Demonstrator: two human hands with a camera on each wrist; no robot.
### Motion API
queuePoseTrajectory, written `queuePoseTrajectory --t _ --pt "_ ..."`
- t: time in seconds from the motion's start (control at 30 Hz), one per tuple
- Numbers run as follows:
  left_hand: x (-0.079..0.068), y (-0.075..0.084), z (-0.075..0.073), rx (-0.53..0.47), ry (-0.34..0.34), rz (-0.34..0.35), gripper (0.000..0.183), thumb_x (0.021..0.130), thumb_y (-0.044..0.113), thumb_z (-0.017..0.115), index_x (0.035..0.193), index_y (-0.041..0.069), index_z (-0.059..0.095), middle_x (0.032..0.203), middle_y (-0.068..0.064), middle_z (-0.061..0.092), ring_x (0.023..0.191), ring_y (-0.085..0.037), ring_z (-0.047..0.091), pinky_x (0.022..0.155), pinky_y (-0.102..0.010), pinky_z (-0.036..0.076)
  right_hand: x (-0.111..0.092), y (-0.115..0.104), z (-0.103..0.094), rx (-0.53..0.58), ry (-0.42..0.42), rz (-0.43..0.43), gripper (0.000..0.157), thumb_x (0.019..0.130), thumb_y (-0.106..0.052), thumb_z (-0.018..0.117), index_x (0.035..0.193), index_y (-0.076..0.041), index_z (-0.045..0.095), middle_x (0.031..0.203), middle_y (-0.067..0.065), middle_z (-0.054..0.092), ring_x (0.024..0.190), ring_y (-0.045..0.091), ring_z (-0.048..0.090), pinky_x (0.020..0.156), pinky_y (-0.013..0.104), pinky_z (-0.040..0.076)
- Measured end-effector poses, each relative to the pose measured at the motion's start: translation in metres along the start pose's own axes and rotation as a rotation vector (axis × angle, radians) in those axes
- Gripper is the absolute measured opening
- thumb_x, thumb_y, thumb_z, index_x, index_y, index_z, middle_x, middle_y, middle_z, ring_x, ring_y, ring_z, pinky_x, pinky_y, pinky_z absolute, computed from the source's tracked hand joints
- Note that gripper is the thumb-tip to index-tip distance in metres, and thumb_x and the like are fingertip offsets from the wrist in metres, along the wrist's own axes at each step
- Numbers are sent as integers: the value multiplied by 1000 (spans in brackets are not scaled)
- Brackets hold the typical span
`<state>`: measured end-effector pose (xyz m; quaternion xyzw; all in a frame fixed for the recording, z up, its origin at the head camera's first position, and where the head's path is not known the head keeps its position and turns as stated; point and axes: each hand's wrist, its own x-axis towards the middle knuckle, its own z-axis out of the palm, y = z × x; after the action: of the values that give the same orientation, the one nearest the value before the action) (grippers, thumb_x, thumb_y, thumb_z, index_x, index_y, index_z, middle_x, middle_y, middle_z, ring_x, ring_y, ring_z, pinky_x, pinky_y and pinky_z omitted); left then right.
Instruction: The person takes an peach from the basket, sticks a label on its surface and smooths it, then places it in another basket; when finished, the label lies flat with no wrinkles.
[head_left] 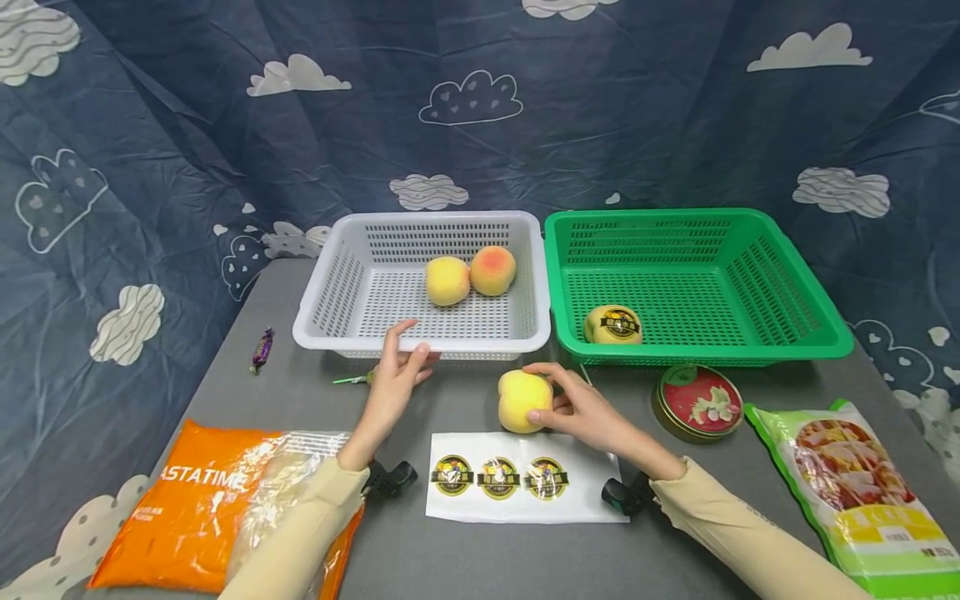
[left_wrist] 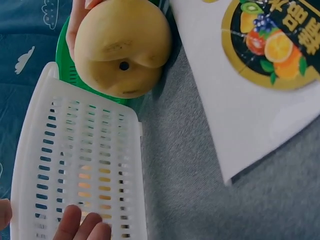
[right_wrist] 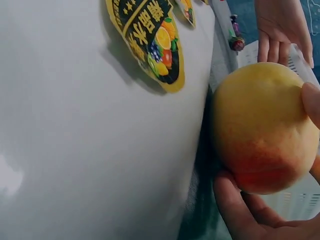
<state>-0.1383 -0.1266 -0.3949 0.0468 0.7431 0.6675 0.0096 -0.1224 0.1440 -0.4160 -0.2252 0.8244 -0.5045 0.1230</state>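
Near the centre of the frame, a round yellow peach with a red blush [head_left: 525,401] is pinched between the thumb and fingers of the right hand [head_left: 588,414]; the left hand [head_left: 392,385], fingers loosely extended, holds nothing. The fruit looks light, firm and matt, probably not slippery; gripping its widest sides seems best. Two more peaches [head_left: 447,281] lie in one white perforated plastic basket [head_left: 480,343], upper centre; one stickered peach [head_left: 600,335] in one green perforated plastic basket [head_left: 712,352], upper right. Three round black-and-gold stickers [head_left: 498,478] are on one white glossy sheet [head_left: 525,510], lower centre.
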Motion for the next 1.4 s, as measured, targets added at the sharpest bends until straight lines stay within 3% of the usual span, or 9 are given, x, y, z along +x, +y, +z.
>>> queuePoseTrajectory --t 0.13,0.23,0.37,0.47,0.57,0.67,0.9,1.17,1.4 --pt "-2 -3 -2 1 -114 12 55 95 15 44 143 18 17 110 -33 52 101 -42 53 84 -48 44 -3 9 -5 -33 8 3 57 83 -23 66 133 -18 39 115 17 43 82 22 61 72 31 50" --pt "-6 -8 -1 69 -262 88 59 94 15 47 143 24 17 109 -26 55 95 -39 57 80 -43 48 -9 5 -11 -50 36 21 56 83 -24 66 132 -23 40 115 16 45 83 20 60 73 32 50" --pt "-16 -10 7 239 -488 298 44 92 16 52 135 20 40 111 -7 57 98 -25 57 79 -32 48 -19 0 -16 -87 65 -2 47 84 -20 65 126 -21 45 111 13 50 81 15 60 72 32 50" --pt "-25 -9 15 395 -677 449 28 91 20 54 120 20 57 115 0 55 104 -13 50 86 -28 42 -26 0 -15 -97 47 -75 37 84 -12 64 118 -14 51 105 9 55 79 13 60 71 31 50" --pt "-35 -12 23 566 -856 529 24 91 25 54 114 24 62 121 1 49 107 -11 42 90 -27 37 -33 4 -11 -120 -17 -141 29 83 -6 64 110 -9 56 101 6 59 79 12 59 70 30 50" --pt "-43 -18 29 725 -973 559 27 90 31 55 117 31 61 131 0 41 110 -15 35 90 -29 33 -39 10 -6 -200 -96 -159 26 82 -7 66 107 -9 58 97 2 59 78 10 56 68 27 49" --pt "-49 -33 37 979 -1012 633 37 86 41 56 123 42 52 143 0 25 121 -20 23 93 -38 28 -46 19 7 -406 -166 -176 31 77 -17 71 107 -12 61 88 -4 50 72 8 47 59 20 41" --pt "-48 -33 38 987 -997 638 38 84 39 60 122 42 54 143 1 26 122 -20 23 92 -38 27 -49 21 19 -521 -104 -239 33 70 -11 74 99 -15 60 89 -6 44 75 6 45 62 22 42" --pt "-49 -32 39 964 -1008 615 36 85 37 59 120 42 55 143 2 26 122 -19 23 92 -38 27 -45 16 19 -404 -92 -288 24 76 1 66 84 -18 53 79 -11 48 72 4 45 63 21 41"
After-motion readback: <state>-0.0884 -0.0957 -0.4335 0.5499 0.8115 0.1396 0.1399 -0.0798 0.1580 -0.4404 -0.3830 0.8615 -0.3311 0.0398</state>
